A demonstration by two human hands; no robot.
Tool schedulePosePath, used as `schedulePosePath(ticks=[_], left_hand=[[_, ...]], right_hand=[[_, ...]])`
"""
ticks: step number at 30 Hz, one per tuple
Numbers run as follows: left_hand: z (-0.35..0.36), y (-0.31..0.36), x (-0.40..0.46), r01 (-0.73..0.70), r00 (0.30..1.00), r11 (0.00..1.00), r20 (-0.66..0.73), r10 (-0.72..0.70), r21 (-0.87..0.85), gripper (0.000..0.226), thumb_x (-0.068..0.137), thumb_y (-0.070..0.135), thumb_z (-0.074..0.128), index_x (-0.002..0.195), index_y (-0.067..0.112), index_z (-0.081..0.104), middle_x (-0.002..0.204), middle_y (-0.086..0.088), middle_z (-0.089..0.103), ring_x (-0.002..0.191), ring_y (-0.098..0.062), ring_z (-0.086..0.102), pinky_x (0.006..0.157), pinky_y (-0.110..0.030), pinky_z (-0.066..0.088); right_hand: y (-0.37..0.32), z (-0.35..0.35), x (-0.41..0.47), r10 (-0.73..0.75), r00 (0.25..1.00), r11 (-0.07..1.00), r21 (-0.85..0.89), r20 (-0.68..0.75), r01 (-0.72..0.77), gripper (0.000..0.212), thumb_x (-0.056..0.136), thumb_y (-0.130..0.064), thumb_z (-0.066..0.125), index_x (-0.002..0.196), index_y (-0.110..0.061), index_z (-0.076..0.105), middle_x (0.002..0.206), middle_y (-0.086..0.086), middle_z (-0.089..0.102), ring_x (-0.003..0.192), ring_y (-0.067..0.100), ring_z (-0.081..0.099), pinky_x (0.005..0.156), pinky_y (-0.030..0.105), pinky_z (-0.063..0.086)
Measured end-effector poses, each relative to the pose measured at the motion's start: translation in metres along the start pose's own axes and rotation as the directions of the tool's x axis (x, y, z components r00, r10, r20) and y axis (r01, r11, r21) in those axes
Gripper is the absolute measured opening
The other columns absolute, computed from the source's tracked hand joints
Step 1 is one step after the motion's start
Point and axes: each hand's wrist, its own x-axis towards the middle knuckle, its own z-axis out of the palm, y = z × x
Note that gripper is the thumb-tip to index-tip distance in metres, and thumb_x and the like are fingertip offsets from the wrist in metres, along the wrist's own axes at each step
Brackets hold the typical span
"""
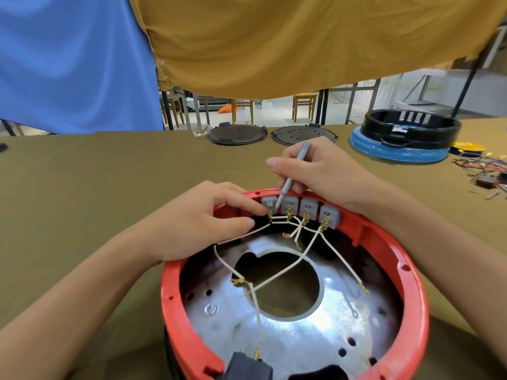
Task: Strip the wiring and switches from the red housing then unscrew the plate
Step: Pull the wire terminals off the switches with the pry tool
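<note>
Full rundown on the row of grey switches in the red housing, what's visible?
Four grey plastic block switches sit side by side inside the far wall of the round red plastic housing. Brass terminals below them carry thin white wires. The right hand puts a slim grey metal tool between the two leftmost; left hand fingertips touch the first.

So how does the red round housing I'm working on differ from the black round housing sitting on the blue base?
The red round housing lies right in front, under both hands; the black round housing stands at the table's far right, untouched. The red one holds four grey switches with white wires and a shiny metal plate; the black one shows empty slots in its wall and no wiring. Both are open, ring-shaped shells.
</note>
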Motion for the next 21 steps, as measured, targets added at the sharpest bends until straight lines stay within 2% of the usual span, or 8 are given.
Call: schedulePosePath(ticks=[2,5,10,15,18,21], left_hand=[[0.0000,-0.0005,0.0004,0.001,1.000,1.000,-0.006,-0.002,-0.008,0.023,0.093,0.020,0.070,0.108,0.035,0.077,0.118,0.018,0.064,0.108,-0.004,0.063,0.105,-0.038,0.045],[0.0005,-0.0010,0.0007,0.002,1.000,1.000,-0.002,-0.002,-0.013,0.023,0.092,0.020,0.070,0.108,0.036,0.076,0.118,0.019,0.064,0.109,-0.004,0.063,0.105,-0.038,0.045],[0.0008,-0.0018,0.0016,-0.004,1.000,1.000,0.010,0.005,-0.027,0.023,0.083,0.036,0.068,0.104,0.037,0.077,0.117,0.020,0.064,0.108,-0.004,0.063,0.104,-0.037,0.045],[0.0010,-0.0032,0.0021,-0.016,1.000,1.000,0.016,0.016,-0.024,0.022,0.079,0.038,0.066,0.098,0.039,0.077,0.113,0.021,0.064,0.106,-0.002,0.063,0.101,-0.033,0.047],[0.0011,-0.0043,0.0018,-0.017,1.000,1.000,0.005,0.017,-0.012,0.019,0.082,0.038,0.068,0.099,0.040,0.075,0.113,0.021,0.064,0.105,-0.002,0.062,0.100,-0.031,0.047],[0.0012,-0.0043,0.0016,-0.018,1.000,1.000,-0.012,0.019,0.004,0.020,0.090,0.024,0.072,0.104,0.039,0.074,0.113,0.023,0.064,0.107,0.001,0.061,0.102,-0.031,0.046]], right_hand=[[0.0005,-0.0017,-0.0022,-0.028,0.998,0.998,0.049,-0.057,0.031,0.041,0.097,-0.033,0.062,0.066,-0.006,0.068,0.054,0.010,0.059,0.052,0.017,0.051,0.058,0.023,0.045],[-0.0015,-0.0004,-0.0032,-0.080,0.995,0.996,0.029,-0.054,0.081,0.039,0.097,-0.030,0.062,0.068,-0.004,0.068,0.061,0.018,0.063,0.054,0.020,0.056,0.060,0.029,0.047],[-0.0025,-0.0006,-0.0031,-0.116,0.993,0.993,-0.031,-0.018,0.116,0.037,0.096,-0.030,0.063,0.068,-0.006,0.068,0.053,0.004,0.061,0.049,0.011,0.053,0.054,0.017,0.043],[-0.0015,-0.0013,-0.0026,-0.086,0.996,0.996,-0.013,-0.008,0.085,0.039,0.097,-0.031,0.062,0.067,-0.007,0.068,0.053,0.001,0.061,0.050,0.009,0.054,0.057,0.019,0.045],[-0.0017,-0.0005,-0.0035,-0.074,0.996,0.996,0.038,-0.054,0.076,0.040,0.098,-0.028,0.061,0.068,-0.002,0.068,0.059,0.011,0.063,0.053,0.010,0.057,0.058,0.019,0.047],[-0.0026,-0.0016,-0.0049,-0.058,0.992,0.994,0.088,-0.114,0.068,0.040,0.099,-0.024,0.059,0.070,0.004,0.066,0.068,0.020,0.064,0.055,0.012,0.058,0.057,0.017,0.048]])
